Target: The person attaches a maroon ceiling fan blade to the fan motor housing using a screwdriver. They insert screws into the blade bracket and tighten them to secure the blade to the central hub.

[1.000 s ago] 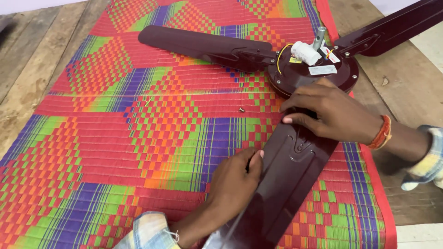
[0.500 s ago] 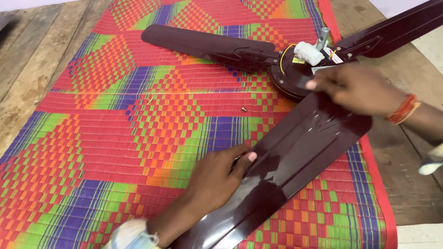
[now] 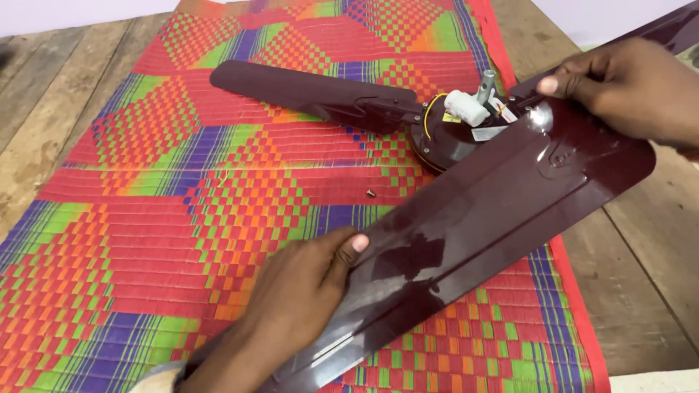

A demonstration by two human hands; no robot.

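Left hand [image 3: 298, 298] at lower centre, fingers closed on the edge of a maroon blade [image 3: 480, 218] slanting up to right, small screw [image 3: 370, 193] on the mat [image 3: 145, 218], motor hub [image 3: 451, 142] beyond, right hand [image 3: 626, 87] at upper right pinching the blade's wide end, wooden surface [image 3: 44, 109] around.

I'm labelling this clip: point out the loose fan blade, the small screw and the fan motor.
loose fan blade [image 3: 473, 218], head view, middle of its glossy face.
small screw [image 3: 370, 193], head view, its head, on the mat.
fan motor [image 3: 444, 142], head view, dark round housing.
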